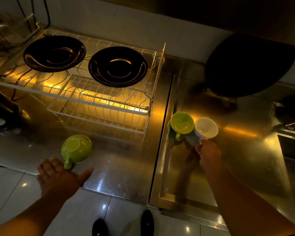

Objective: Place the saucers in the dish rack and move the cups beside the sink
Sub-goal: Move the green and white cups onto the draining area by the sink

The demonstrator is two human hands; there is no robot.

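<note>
White cup (206, 127) pinched by right hand (209, 155), touching green cup (182, 123)

steel counter (123, 167) (reflective): rack (99, 103), cups (76, 149).

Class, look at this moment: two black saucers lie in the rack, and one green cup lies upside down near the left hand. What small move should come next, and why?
Probably the left hand should close on the handle of the upturned green cup. It lies open beside that handle, while the right hand holds the white cup next to the upright green cup.
</note>
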